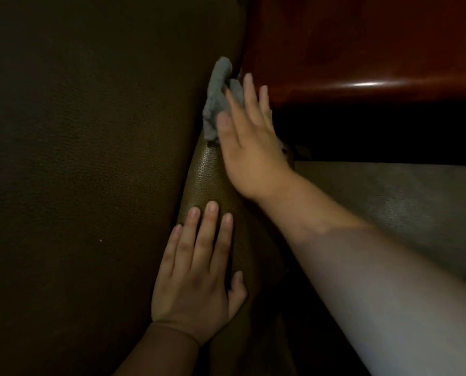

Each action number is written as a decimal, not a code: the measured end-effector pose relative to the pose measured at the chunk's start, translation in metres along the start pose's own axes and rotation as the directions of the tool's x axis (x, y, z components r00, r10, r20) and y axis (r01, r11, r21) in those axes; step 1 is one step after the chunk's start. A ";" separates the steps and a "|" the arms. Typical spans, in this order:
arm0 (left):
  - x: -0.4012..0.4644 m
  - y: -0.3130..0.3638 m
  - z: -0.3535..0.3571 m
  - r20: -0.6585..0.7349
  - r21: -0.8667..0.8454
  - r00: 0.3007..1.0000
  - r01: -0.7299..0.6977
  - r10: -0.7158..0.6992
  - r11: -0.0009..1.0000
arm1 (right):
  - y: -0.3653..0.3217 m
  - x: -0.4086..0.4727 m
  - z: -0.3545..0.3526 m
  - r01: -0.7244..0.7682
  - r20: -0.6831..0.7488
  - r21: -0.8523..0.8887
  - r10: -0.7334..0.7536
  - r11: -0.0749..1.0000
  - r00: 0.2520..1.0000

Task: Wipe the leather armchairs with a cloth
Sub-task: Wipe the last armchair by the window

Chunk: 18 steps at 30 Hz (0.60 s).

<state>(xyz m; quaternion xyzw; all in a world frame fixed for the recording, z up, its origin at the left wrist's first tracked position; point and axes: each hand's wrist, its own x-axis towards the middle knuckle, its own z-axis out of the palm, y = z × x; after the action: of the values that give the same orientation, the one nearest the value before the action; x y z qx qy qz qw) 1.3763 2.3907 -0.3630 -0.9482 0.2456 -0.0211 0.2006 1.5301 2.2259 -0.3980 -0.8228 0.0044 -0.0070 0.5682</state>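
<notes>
Two bare hands are in view, one cloth and one armchair. Nearest the camera, the left hand (199,270) lies flat on a rounded, pebble-grained edge of the brown leather armchair (85,158), its fingers straight, close together and pointing up the frame, the thumb spread to the right — it holds nothing. Farther along that same rounded edge the right hand (249,147) reaches in from the lower right, fingers straight and slightly fanned, pressing the grey cloth (217,99) against the leather rather than clenching it. The cloth is bunched into a narrow lumpy strip whose long axis runs nearly up and down the frame, tilting a little to the right at its far end; its lower part sits under the fingertips and its upper end pokes out beyond them, just beside a glossy reddish wooden surface (362,50) at the upper right. The room is very dim, so the pale grey area (416,202) behind the right forearm may be floor — it is hard to tell.
</notes>
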 end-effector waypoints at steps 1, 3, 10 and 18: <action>0.001 0.000 0.000 -0.001 -0.009 1.000 -0.004 0.004 1.000 | 0.004 -0.016 0.005 -0.009 -0.012 -0.017 0.009 1.000 1.000; 0.001 0.000 0.003 -0.015 -0.008 1.000 -0.003 0.003 1.000 | 0.016 -0.080 0.022 -0.021 0.015 -0.019 0.022 1.000 1.000; -0.004 -0.003 0.011 -0.047 0.007 0.999 -0.001 0.001 1.000 | 0.068 -0.068 0.033 -0.349 -0.069 0.080 0.354 0.934 0.932; -0.003 -0.002 0.011 -0.063 0.002 0.998 -0.016 0.016 1.000 | 0.082 -0.160 0.045 -0.130 0.050 0.032 0.128 0.991 0.990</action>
<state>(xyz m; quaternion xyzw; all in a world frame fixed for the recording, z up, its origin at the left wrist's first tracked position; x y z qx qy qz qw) 1.3766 2.3980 -0.3718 -0.9449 0.2594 -0.0495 0.1934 1.3705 2.2409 -0.4918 -0.8105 0.0438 0.0495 0.5820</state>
